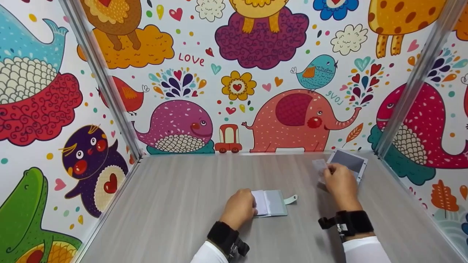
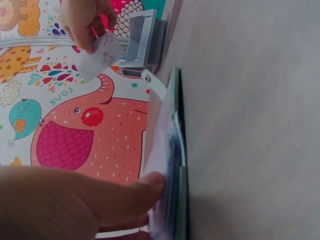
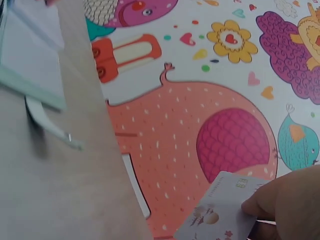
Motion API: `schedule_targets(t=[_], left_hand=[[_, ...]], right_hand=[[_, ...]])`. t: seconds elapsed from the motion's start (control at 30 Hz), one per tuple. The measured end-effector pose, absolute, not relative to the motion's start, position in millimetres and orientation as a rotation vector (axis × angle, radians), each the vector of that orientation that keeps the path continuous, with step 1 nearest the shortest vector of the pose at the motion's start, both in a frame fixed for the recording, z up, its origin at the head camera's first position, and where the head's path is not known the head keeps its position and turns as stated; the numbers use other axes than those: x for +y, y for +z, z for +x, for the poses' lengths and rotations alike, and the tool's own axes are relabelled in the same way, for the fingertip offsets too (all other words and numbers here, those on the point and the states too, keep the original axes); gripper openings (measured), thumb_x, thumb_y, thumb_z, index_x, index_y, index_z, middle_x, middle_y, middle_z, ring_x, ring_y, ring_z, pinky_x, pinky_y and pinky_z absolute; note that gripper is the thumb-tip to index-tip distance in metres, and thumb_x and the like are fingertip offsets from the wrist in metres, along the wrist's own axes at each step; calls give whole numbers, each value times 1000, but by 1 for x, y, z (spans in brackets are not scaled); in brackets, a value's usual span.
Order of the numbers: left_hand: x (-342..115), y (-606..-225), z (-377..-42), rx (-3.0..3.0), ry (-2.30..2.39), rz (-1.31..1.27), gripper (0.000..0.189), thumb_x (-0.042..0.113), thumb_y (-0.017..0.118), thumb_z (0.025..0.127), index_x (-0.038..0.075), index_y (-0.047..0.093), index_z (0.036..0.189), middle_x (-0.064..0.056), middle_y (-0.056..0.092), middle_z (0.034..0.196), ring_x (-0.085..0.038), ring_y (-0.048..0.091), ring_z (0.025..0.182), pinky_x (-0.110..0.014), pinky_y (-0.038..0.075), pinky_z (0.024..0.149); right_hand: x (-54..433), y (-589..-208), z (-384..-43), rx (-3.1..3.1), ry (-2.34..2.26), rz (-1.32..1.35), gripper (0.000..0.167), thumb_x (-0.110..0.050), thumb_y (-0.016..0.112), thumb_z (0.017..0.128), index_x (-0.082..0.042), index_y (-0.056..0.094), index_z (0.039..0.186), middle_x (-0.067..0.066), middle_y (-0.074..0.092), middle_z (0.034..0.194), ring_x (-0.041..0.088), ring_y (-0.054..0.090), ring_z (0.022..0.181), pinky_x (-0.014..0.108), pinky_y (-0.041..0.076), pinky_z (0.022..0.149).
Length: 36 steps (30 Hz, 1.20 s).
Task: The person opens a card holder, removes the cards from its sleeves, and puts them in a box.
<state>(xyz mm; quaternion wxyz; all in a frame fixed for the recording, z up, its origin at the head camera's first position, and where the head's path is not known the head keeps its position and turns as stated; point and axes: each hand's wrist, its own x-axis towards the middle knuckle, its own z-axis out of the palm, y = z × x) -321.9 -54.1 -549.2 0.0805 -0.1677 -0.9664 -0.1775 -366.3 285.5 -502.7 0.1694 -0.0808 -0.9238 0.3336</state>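
Observation:
A pale green card holder lies spread out on the table, its clear sleeves showing and its snap strap pointing right. My left hand grips its left side, with the thumb against the sleeves in the left wrist view. Farther back on the right, my right hand pinches a pale bank card between thumb and fingers. The card's chip and a round logo show in the right wrist view. This card is held up off the table, beside a grey-white box.
The box stands near the back right corner, partly hidden by the right hand in the head view. Printed panels wall in the table at the back and sides, with metal posts at the corners.

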Motion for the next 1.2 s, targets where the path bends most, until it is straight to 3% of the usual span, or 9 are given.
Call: schedule_targets(t=[0.13, 0.37, 0.83, 1.2], left_hand=[[-53, -549, -322, -2910, -527, -490, 12, 16, 97, 84, 9, 87, 88, -4, 77, 92, -22, 72, 85, -38, 61, 81], [-51, -546, -323, -2937, -511, -476, 12, 18, 96, 88, 9, 88, 92, -4, 78, 95, -22, 73, 89, -38, 62, 84], [-51, -548, -322, -2953, -493, -470, 11, 18, 95, 88, 11, 86, 88, -2, 76, 95, -21, 71, 90, -38, 61, 84], [-51, -549, -321, -2940, -462, -468, 11, 17, 95, 88, 11, 87, 89, -2, 76, 94, -22, 72, 89, -39, 62, 82]], right_hand=[[301, -505, -368, -2610, 823, -254, 35, -17, 63, 110, 8, 78, 129, 31, 80, 125, 46, 76, 106, 65, 58, 95], [310, -515, -371, -2618, 720, -306, 32, -11, 64, 108, 10, 79, 127, 35, 77, 125, 52, 74, 112, 70, 56, 96], [317, -530, -366, -2577, 617, -286, 26, -6, 65, 103, 10, 80, 116, 33, 75, 109, 57, 70, 106, 75, 52, 89], [317, -545, -363, -2532, 533, -157, 24, 4, 60, 93, 4, 84, 93, 33, 73, 96, 59, 71, 92, 76, 55, 78]])
